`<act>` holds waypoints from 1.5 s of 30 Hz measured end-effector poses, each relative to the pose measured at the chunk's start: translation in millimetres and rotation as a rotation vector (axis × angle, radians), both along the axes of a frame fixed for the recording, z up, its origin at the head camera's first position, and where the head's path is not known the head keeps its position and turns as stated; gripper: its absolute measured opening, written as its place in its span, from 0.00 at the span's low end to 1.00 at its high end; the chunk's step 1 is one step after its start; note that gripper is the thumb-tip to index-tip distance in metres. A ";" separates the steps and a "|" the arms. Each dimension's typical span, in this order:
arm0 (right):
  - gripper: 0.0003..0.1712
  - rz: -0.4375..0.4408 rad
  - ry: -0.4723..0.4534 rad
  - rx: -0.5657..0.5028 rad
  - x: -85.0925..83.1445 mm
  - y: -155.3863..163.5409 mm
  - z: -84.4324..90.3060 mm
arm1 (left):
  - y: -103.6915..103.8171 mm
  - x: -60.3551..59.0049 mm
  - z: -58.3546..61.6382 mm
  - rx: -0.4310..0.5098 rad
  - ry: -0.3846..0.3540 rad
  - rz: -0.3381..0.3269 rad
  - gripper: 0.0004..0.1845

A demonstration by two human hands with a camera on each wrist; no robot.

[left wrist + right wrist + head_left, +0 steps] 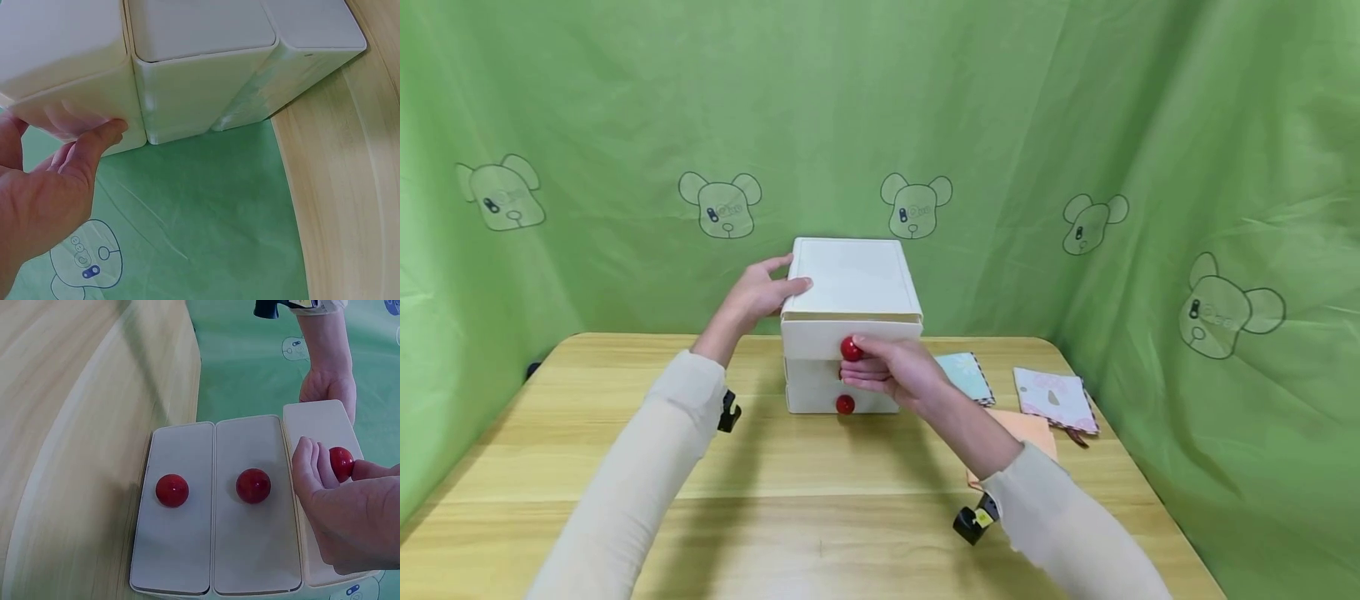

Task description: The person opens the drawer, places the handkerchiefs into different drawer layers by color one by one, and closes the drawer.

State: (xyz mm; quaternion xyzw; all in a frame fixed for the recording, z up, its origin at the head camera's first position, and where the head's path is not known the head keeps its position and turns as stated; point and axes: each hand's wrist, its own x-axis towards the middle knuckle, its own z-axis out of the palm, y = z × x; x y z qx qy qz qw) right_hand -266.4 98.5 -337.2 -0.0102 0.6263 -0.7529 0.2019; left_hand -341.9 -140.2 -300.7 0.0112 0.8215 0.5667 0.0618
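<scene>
A small white cabinet [853,271] with three stacked drawers stands at the back of the table, each drawer front bearing a round red knob. My right hand [910,371] pinches the top drawer's knob [341,464] between thumb and fingers. That drawer's front [812,340] stands slightly forward of the two below, with a thin gap under the cabinet's top. The middle knob [253,485] and bottom knob [172,490] are untouched. At the cabinet's upper left edge rests my left hand [758,292], its thumb on the top and its fingers extended along the side [106,94].
To the cabinet's right lie a light blue cloth square [966,377], a pink-and-white patterned one [1055,396] and an orange one [1024,429], partly behind my right forearm. A green curtain [820,108] surrounds the wooden table [775,533] at the back and sides.
</scene>
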 end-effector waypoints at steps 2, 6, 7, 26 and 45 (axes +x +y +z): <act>0.21 0.013 0.004 0.000 2.9 1.9 -0.2 | 0.6 0.3 0.4 0.001 0.000 -0.002 0.42; 0.21 0.041 0.012 0.005 9.2 5.3 -0.9 | 1.3 0.4 0.4 0.004 -0.001 -0.003 0.41; 0.21 0.048 0.013 0.008 10.9 6.0 -1.1 | 1.3 0.3 0.2 0.004 -0.002 -0.004 0.41; 0.25 0.152 0.060 0.027 49.8 12.6 -1.4 | 0.5 1.5 1.3 -0.001 0.004 -0.012 0.41; 0.26 0.170 0.073 0.075 80.4 16.2 -6.2 | -2.2 -2.5 -1.7 -0.011 0.006 -0.015 0.42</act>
